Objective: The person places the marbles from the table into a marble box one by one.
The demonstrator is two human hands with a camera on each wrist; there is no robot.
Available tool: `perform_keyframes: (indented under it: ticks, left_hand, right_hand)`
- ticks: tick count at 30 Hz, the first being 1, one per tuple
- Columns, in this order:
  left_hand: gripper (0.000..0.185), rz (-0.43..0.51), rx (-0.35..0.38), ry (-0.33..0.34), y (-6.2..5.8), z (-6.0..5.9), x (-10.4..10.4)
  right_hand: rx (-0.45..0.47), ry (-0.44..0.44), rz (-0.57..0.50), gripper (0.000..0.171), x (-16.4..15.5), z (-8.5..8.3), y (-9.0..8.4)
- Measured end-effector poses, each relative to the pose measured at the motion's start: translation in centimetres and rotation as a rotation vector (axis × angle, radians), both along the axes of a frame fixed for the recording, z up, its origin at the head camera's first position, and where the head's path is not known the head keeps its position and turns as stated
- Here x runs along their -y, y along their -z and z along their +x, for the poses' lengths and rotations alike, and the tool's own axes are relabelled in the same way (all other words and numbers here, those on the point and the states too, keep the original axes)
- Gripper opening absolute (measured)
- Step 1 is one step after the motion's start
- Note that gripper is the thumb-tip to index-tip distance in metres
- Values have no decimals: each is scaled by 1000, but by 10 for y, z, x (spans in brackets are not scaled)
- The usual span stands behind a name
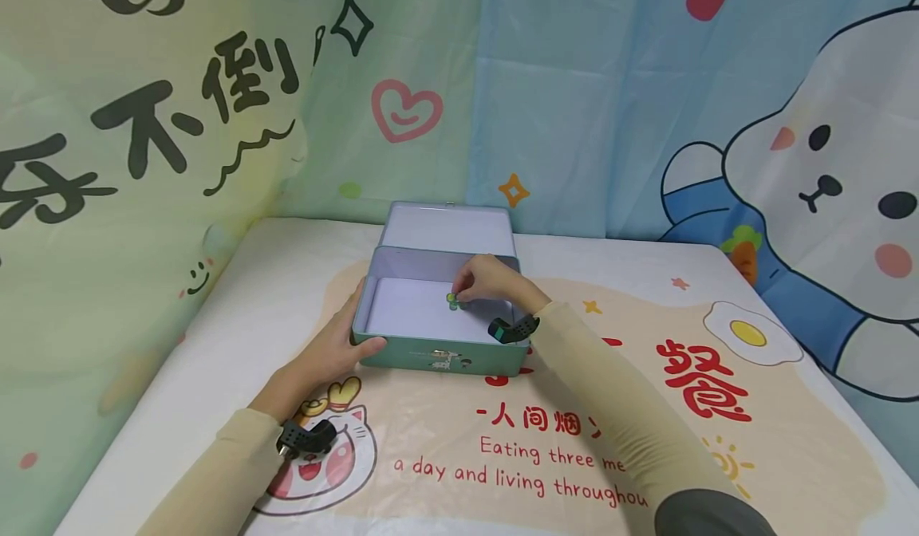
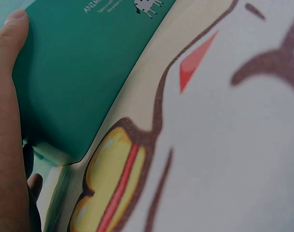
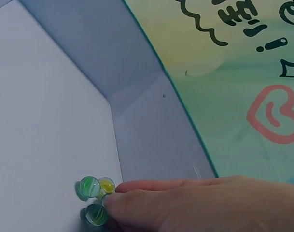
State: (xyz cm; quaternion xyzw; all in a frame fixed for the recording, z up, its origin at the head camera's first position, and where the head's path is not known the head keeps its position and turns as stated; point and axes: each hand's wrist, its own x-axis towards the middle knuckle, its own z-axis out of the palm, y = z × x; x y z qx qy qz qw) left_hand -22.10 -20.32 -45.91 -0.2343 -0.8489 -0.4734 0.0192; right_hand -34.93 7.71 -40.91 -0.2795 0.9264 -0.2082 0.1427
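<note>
Marbles (image 3: 96,199) on tin box (image 1: 431,352) floor, pinched at right hand (image 1: 488,281) fingers (image 3: 137,203), left hand (image 1: 330,352) gripping box corner.

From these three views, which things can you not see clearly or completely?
- Marbles: the right hand covers part of the cluster in the right wrist view, so the count is uncertain; in the head view they are too small.
- Left hand: the fingers behind the tin box wall are hidden in the head view.
- Box print: cut off by the top edge in the left wrist view.
</note>
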Motion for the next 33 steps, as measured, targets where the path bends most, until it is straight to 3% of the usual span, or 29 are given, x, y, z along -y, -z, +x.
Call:
perform_keyframes:
  ticks: [2,4,6,9,11,33]
  left_hand:
    - [104,-7,6,-6,-1,1,0]
    - [102,-5,16,-5,-11,6,-3]
    - [102,-2,13,-5,-11,6,-4]
    - [102,4,4,-3,-10,6,-4]
    - [103,4,-10,-4,0,0,-1]
    - [102,12,-21,0,2,1,-1]
  right_hand:
    - [-7,-4,-4,4,0,0,0]
    - [-16,-7,-4,4,0,-1,0]
    - [-24,-8,-2,4,0,0,-1]
    - [-31,-8,9,4,0,1,-2]
    - [-35,-11,13,4,0,2,-3]
    - [-30,-23,-18,13,1,2,-3]
